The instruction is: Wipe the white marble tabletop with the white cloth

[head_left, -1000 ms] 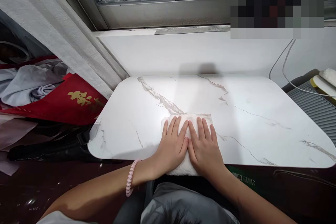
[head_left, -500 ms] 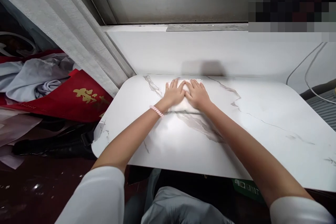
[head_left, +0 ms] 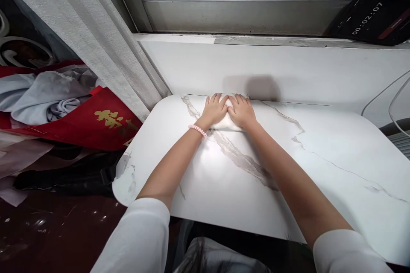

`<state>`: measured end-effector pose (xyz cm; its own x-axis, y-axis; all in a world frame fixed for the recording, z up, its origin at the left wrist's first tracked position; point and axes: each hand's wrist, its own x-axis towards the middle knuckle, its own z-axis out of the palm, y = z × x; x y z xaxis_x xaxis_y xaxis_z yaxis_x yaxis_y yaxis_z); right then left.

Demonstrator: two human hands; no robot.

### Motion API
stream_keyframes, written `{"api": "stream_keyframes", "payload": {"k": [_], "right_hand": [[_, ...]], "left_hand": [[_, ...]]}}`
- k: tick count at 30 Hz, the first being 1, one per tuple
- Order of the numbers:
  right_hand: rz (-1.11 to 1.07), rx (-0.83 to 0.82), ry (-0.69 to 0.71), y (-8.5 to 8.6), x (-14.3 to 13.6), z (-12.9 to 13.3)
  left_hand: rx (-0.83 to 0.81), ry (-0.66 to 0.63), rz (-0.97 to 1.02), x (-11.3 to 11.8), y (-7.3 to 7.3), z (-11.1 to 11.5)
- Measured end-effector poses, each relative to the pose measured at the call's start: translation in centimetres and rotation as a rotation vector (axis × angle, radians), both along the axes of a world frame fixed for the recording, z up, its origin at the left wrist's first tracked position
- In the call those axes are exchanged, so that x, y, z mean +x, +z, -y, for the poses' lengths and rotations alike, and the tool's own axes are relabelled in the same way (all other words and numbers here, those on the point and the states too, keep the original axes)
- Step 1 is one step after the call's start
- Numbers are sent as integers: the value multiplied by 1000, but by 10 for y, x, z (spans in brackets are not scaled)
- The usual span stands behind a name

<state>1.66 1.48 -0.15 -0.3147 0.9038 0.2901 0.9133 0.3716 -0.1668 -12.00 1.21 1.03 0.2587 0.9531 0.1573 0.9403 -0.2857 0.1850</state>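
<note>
A white folded cloth-like item (head_left: 228, 124) lies at the back edge of the white marbled table (head_left: 224, 196). My left hand (head_left: 215, 110) rests flat on its left part with the fingers spread, and a pink coiled band circles that wrist. On the right part lies my right hand (head_left: 242, 112), also flat with the fingers apart. The two thumbs meet or nearly meet over the middle of the item. Both palms hide much of its surface.
A black phone (head_left: 368, 20) showing a timer leans on the window ledge at the upper right. White cables (head_left: 381, 94) hang at the right. To the left are a pale curtain (head_left: 83, 30) and a red bag (head_left: 96, 123) holding grey clothes.
Both hands and the white item have shifted slightly towards the back edge of the table. The view has turned a little, and the phone now shows.
</note>
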Motion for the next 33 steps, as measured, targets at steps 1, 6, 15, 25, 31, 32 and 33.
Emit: {"api": "stream_keyframes", "payload": {"k": [1,6,15,25,31,32,33], "right_hand": [[17,-14,-3,0,-1,7],[36,-29,0,2,-13,67],[73,3,178,1,-38,219],[25,-17,269,1,-59,224],[-54,-60,142,2,-94,145],[-69,-68,128,2,-101,127],[-81,-75,117,3,-107,110]], "left_hand": [[-7,8,-2,-1,0,6],[-24,5,-31,-14,1,64],[40,-6,-55,-48,-2,227],[-30,10,-23,-74,-5,238],[-42,26,-35,-102,0,147],[-41,31,-36,-107,2,128],[-31,35,-37,-112,3,109]]}}
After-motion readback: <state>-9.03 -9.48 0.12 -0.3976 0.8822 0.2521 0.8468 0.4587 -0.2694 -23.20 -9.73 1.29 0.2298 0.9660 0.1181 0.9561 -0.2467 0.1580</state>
